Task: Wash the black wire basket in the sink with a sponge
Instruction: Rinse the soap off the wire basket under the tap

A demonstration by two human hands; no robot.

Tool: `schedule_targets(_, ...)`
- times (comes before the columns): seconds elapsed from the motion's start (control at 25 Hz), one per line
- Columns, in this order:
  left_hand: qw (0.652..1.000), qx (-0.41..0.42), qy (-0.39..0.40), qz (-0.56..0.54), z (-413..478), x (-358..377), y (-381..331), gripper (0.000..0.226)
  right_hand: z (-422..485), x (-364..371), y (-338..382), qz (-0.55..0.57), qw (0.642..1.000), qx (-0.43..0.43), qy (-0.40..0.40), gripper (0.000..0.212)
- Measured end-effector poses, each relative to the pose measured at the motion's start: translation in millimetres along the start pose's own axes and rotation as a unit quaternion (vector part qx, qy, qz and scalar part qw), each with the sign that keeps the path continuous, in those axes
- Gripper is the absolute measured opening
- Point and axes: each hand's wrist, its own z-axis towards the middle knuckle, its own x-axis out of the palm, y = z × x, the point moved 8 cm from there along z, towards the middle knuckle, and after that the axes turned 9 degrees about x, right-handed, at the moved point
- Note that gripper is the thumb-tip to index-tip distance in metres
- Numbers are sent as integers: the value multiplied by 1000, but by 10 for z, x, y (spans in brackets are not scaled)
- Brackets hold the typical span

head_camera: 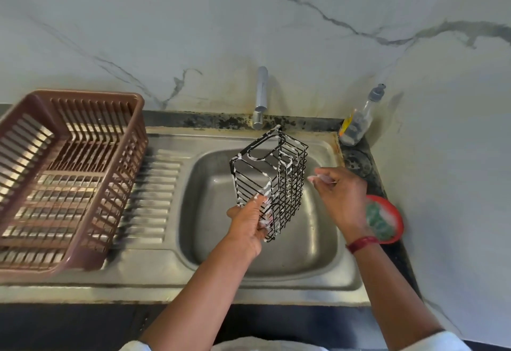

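The left hand grips the lower end of the foamy black wire basket, holding it tilted over the steel sink. The right hand is just beside it, loosely curled and holding nothing. A green sponge lies in a red dish on the tabletop. The tap stands beyond.

From here I see the left hand gripping the black rectangular wire basket by its lower corner, holding it tilted and streaked with suds above the stainless steel sink basin. The right hand hangs just beside the basket, its foamy fingers loose and holding nothing. The green sponge lies in a round red dish that the right wrist partly hides. A brown slatted plastic rack sits on the ribbed drainboard.
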Motion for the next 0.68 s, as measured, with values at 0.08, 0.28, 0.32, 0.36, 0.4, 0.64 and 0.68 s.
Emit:
schedule_targets(0.08,1000,4,-2,-13,37,-87,-76,51,53,124,149,-23,999,-22,12,17)
schedule_targets(0.28,999,3,-15,-35,143,-236,-220,62,221,439,388,-55,996,12,63,16)
schedule_targets(0.32,999,-3,-15,-39,165,-256,-233,62,257,513,391,-63,996,22,65,16)
schedule_targets(0.36,999,-15,-15,-43,200,-284,-233,63,296,603,381,-67,995,33,69,16)
schedule_targets(0.4,998,-25,-16,-46,226,-312,-231,62,335,701,342,-69,993,48,78,17)
schedule_targets(0.64,996,-50,-21,-67,321,-386,-237,60,628,1189,147,-156,969,91,169,34)
schedule_targets(0.68,996,-56,-25,-70,320,-388,-222,60,687,1252,138,-160,964,95,190,39)
